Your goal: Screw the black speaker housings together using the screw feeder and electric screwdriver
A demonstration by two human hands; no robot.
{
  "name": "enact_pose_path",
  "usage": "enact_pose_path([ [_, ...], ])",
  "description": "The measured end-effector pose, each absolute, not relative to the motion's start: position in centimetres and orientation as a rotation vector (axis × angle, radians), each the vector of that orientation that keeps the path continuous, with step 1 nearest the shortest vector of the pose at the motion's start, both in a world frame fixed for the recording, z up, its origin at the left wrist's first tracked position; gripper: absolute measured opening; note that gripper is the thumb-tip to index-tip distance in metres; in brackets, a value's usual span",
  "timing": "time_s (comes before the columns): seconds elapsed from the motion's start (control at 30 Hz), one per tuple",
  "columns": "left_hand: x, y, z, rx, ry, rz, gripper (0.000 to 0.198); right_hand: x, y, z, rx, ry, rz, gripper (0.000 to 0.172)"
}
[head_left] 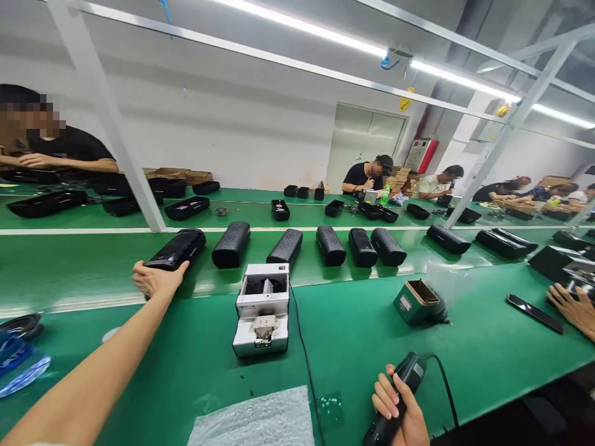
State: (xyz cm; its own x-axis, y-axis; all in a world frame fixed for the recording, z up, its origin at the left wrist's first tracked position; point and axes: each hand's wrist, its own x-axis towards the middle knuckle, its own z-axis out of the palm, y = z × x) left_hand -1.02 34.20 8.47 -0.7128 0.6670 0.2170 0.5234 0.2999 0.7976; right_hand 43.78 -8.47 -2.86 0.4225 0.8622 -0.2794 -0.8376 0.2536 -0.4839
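Left hand [155, 277] is stretched out to the black speaker [175, 248] on the conveyor belt [69, 266], fingers on its near end; whether the grip is closed, I cannot tell. Right hand [411, 427] is clenched round the electric screwdriver [411, 370] above the green surface [362, 334]. A full wrap seems wise: the neighbouring speaker [231, 244] and the screw feeder [263, 310] crowd close.
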Motion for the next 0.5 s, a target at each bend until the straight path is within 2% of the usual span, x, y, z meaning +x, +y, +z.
enact_pose_path([
  [0.1,0.3,33.4,10.7,1.385,2.358,1.390,0.104,43.3,-8.5,-2.7,-0.601,-0.018,1.147,0.061],
  [0.2,4.5,33.5,14.5,1.814,2.127,1.299,0.087,43.1,-8.4,-2.6,-0.581,0.003,1.151,0.060],
  [0.33,16.6,34.9,18.5,2.273,1.587,0.901,0.062,43.0,-8.3,-2.2,-0.572,-0.007,1.154,0.059],
  [0.43,27.9,35.6,19.3,2.354,1.366,0.615,0.069,42.8,-8.3,-2.2,-0.577,-0.033,1.148,0.055],
  [0.5,34.6,35.7,18.9,2.340,1.349,0.486,0.061,42.6,-8.3,-2.3,-0.577,-0.056,1.137,0.055],
])
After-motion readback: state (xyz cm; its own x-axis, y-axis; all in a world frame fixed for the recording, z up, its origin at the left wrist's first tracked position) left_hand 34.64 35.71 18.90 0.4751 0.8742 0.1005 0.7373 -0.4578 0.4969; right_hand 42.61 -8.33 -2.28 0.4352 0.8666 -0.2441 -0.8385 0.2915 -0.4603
